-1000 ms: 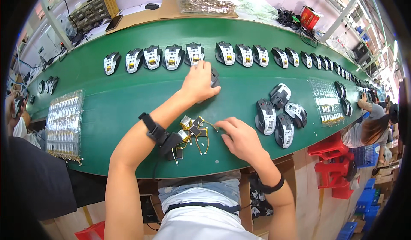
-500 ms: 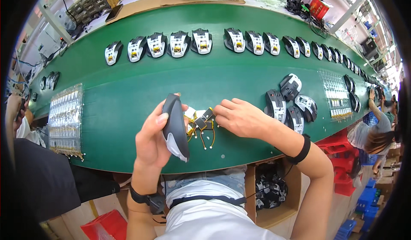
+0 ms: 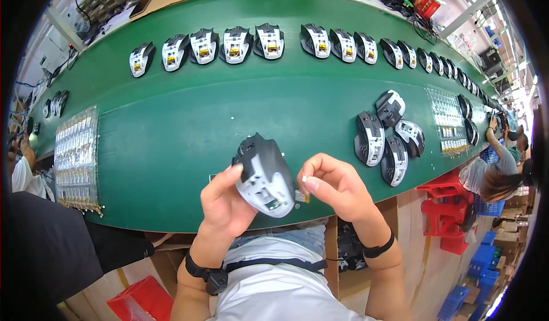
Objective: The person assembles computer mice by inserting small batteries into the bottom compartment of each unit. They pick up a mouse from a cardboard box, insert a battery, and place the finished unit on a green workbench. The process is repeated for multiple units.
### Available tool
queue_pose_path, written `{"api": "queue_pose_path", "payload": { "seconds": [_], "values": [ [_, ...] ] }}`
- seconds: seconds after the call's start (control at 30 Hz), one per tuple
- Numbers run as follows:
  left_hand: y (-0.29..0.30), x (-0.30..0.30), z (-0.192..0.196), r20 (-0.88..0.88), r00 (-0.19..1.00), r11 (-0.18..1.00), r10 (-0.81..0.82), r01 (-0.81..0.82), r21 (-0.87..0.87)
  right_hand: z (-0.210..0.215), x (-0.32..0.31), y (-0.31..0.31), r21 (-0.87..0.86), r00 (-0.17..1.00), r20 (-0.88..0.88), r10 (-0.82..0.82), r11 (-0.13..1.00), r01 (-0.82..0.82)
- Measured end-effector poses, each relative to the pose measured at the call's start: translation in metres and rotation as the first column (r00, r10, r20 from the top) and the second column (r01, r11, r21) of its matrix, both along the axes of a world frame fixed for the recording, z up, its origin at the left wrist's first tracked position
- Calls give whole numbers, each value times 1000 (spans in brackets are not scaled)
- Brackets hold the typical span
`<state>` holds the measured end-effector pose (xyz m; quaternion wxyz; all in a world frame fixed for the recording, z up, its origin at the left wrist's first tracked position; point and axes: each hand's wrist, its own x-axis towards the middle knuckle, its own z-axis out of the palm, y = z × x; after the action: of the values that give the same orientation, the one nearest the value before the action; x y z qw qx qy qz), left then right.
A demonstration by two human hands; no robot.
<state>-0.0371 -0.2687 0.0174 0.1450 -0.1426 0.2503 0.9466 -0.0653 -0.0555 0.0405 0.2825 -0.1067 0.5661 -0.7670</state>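
Note:
My left hand (image 3: 224, 206) grips an open mouse shell (image 3: 264, 175), black outside and white inside, tilted up above the near edge of the green belt (image 3: 189, 121). My right hand (image 3: 337, 188) is just to its right, fingers pinched on a small gold-coloured part (image 3: 301, 196) that touches the shell's lower right side. Both wrists wear black straps.
A row of open mouse shells (image 3: 251, 42) lines the far side of the belt. Several more shells (image 3: 384, 135) lie grouped at the right. Clear trays of small parts sit at the left (image 3: 76, 158) and the right (image 3: 446, 121). Another person (image 3: 497, 172) works at the far right; red stools (image 3: 443, 212) stand below.
My left hand reached out to the far row, came back with a mouse shell and now holds it closer. My right hand lifted a small part from the belt to the shell.

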Motion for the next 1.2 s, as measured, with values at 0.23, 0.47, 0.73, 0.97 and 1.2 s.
{"api": "queue_pose_path", "payload": {
  "seconds": [0.23,0.47,0.73,0.97,1.2],
  "values": [
    [-6,1,5,-249,968,999,-16,23,24,41,18,-17,347,936,-350,33,933,97],
    [-9,1,17,-321,943,987,-85,123,100,43,19,-35,458,348,-880,323,770,445],
    [-2,11,15,-300,954,994,16,-48,-100,53,17,-40,520,67,-829,555,721,457],
    [2,13,16,-183,980,987,76,-100,-128,58,18,-44,564,52,-789,612,687,458],
    [7,12,14,-196,979,983,61,-93,-158,40,24,-42,487,243,-873,422,764,424]
  ]
}}
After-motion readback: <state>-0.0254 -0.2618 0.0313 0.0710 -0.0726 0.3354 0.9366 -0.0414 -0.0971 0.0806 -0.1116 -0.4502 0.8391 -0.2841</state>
